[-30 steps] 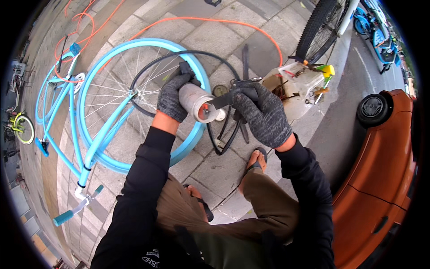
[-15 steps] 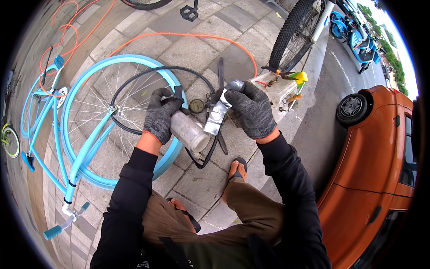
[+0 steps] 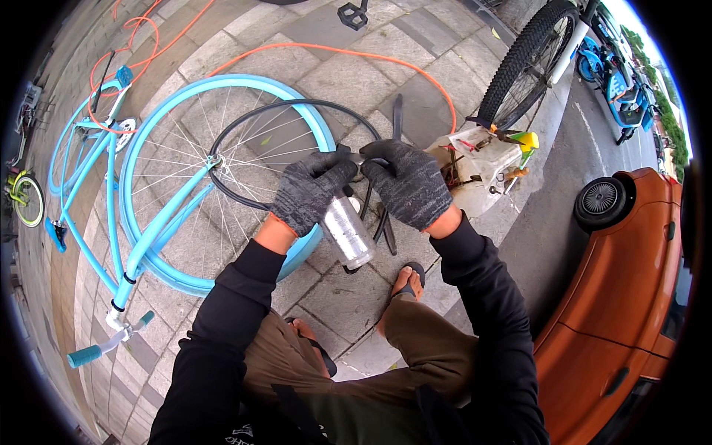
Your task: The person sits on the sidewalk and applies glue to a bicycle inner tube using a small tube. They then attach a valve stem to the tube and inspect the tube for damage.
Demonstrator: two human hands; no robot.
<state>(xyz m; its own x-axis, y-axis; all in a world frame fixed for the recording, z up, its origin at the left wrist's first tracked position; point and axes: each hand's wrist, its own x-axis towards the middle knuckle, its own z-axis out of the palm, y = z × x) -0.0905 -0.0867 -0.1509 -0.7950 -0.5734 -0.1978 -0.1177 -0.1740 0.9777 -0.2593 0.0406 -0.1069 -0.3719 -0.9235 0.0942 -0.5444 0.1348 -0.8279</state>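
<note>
My gloved left hand (image 3: 311, 189) is closed on a translucent cylindrical container (image 3: 348, 239), which hangs tilted below it, and pinches a small dark piece (image 3: 345, 153) at the top. My gloved right hand (image 3: 400, 185) is closed beside it, pinching at the same dark piece; its exact shape is mostly hidden by the fingers. Beneath both hands a black inner tube (image 3: 267, 105) loops over the light-blue wheel (image 3: 191, 85) lying on the paving. A long flat dark tool (image 3: 398, 111) lies behind my right hand.
A light-blue bicycle frame (image 3: 93, 193) lies left, with orange hose (image 3: 326, 46) beyond. A worn toolbox (image 3: 482, 174) and upright bicycle tire (image 3: 504, 67) are right. An orange car (image 3: 608, 297) and blue scooter (image 3: 615, 93) stand on the road; my sandalled feet are below.
Both hands have come together at the top of the container. The shiny strip that showed in my right hand half a second ago is hidden; the container hangs tilted under my left hand.
</note>
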